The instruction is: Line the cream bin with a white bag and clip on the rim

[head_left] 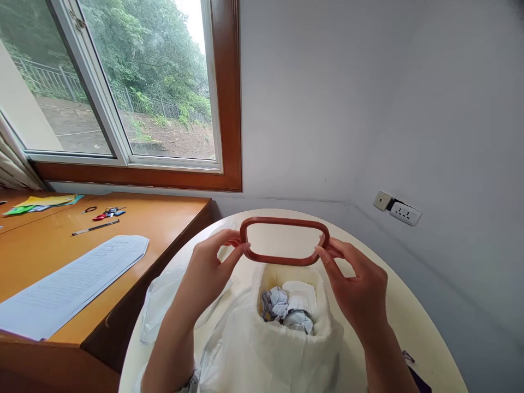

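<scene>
Between my two hands is a reddish-brown trash can rim ring, a rounded rectangular frame raised above the table. My left hand pinches its left end between thumb and fingers. At the right end, my right hand grips it the same way. Just below and nearer to me stands a small trash can lined with a white plastic bag, the bag folded out over its edge. Crumpled paper lies inside it. The ring is apart from the can's top.
A round cream table carries the can, with a loose clear plastic bag at its left. On the wooden desk lie paper sheets, a pen and keys. A wall socket is at right.
</scene>
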A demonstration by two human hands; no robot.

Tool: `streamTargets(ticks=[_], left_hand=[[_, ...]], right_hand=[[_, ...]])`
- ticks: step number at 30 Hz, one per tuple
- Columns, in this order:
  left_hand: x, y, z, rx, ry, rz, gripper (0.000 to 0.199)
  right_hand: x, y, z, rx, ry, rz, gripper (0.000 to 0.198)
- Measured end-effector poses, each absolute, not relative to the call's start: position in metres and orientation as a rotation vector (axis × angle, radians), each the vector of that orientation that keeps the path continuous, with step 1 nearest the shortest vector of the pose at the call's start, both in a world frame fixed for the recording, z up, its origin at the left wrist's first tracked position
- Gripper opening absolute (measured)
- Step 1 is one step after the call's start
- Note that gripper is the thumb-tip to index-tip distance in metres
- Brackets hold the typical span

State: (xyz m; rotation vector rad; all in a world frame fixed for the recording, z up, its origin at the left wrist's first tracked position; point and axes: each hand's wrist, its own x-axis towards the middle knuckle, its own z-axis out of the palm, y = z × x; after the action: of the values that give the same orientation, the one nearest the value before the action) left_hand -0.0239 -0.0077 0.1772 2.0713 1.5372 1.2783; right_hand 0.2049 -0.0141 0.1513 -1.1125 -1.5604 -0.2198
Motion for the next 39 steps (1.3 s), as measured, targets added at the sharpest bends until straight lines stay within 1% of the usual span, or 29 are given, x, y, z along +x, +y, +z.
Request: streamTargets(ticks=[4, 7, 9, 12, 19, 25, 29, 34, 39], left_hand=[[-0.021, -0.007, 0.175, 2.009, 1.532, 1.309, 0.024], [-0.019, -0.006, 0.173, 1.967, 1.545, 1.322, 0.034], [-0.018, -0.006, 0.172, 1.97, 1.547, 1.282, 0.042], [-0.016, -0.005, 0.17, 2.029, 1.559, 1.142, 0.045], [-0.008, -0.002, 0.166, 2.141, 1.589, 0.784, 0.032], [-0.007, -0.003, 0.16, 2.196, 1.594, 0.637, 0.029], [-0.008, -0.003, 0.159, 2.221, 1.603, 0.538, 0.031], [-0.005, -0.004, 0.163, 2.226, 1.609, 0.417, 0.04], [-0.004, -0.004, 0.164, 2.24, 1.579, 0.368, 0.043]], right_hand=[[0.205, -0.017, 0.153, -1.241, -1.565, -0.12, 0.032], [0.206, -0.019, 0.155, -1.3, -1.636, -0.042, 0.045], [0.208, -0.02, 0.155, -1.333, -1.684, -0.011, 0.048], [0.211, -0.02, 0.155, -1.403, -1.763, 0.054, 0.046], [0.217, -0.022, 0.157, -1.542, -1.898, 0.121, 0.037], [0.22, -0.022, 0.157, -1.65, -2.02, 0.183, 0.027], [0.219, -0.023, 0.16, -1.773, -2.099, 0.282, 0.027], [0.219, -0.025, 0.162, -1.869, -2.165, 0.36, 0.017], [0.221, -0.023, 0.16, -1.904, -2.19, 0.4, 0.017]])
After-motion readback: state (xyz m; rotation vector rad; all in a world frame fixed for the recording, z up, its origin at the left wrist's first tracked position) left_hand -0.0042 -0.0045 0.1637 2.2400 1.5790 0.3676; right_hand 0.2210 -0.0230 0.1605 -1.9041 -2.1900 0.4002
